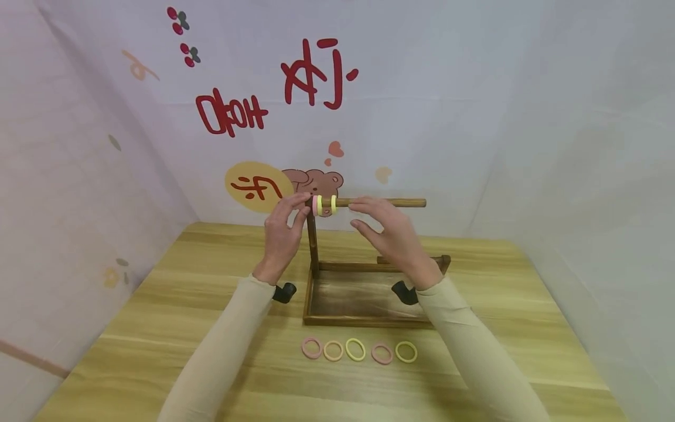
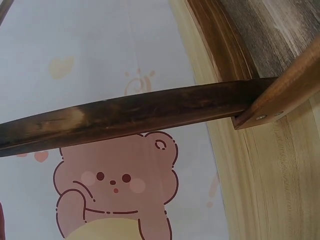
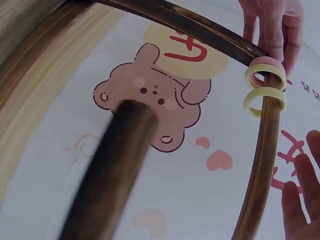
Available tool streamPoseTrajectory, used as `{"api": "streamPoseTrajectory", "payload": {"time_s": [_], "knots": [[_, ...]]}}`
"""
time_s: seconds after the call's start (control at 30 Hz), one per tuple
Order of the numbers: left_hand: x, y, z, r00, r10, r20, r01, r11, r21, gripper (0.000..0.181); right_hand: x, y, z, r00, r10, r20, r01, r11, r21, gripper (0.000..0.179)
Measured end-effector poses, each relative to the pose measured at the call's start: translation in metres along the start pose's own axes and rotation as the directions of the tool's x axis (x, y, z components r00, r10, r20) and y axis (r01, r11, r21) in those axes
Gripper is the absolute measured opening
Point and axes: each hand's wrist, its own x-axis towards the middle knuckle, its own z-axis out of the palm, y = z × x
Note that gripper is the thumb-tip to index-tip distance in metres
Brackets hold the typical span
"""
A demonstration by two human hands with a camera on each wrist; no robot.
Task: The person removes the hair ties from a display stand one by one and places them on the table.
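A dark wooden stand has an upright post [image 1: 313,249] with a round rod [image 1: 408,203] reaching right from its top. A pink ring [image 1: 314,206] hangs on the rod at the post, a yellow ring [image 1: 319,206] lies against it, and another yellow ring [image 1: 334,204] sits slightly apart. My left hand [image 1: 282,234] grips the corner where post and rod meet, fingertips close by the pink ring. Beside the rod, right of the rings, my right hand [image 1: 395,234] is spread and holds nothing; its fingers [image 3: 306,175] show apart from the rod in the right wrist view.
On the table [image 1: 253,375], in front of the stand's tray-like base [image 1: 364,321], several loose rings lie in a row, including a pink ring [image 1: 312,348], an orange ring [image 1: 333,350] and a yellow ring [image 1: 355,349]. A printed cloth [image 1: 422,117] hangs behind.
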Motion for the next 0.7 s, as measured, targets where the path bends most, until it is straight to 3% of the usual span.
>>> {"api": "streamPoseTrajectory", "payload": {"time_s": [0.33, 0.7], "knots": [[0.001, 0.002, 0.001, 1.000, -0.018, 0.006, 0.018, 1.000, -0.004, 0.025, 0.024, 0.006, 0.008, 0.997, 0.012, 0.081, -0.010, 1.000, -0.015, 0.043], [0.001, 0.002, -0.003, 0.999, -0.036, 0.033, 0.037, 0.999, -0.003, 0.026, 0.035, 0.010, 0.014, 0.991, -0.014, 0.134, 0.019, 0.999, -0.034, 0.047]]}}
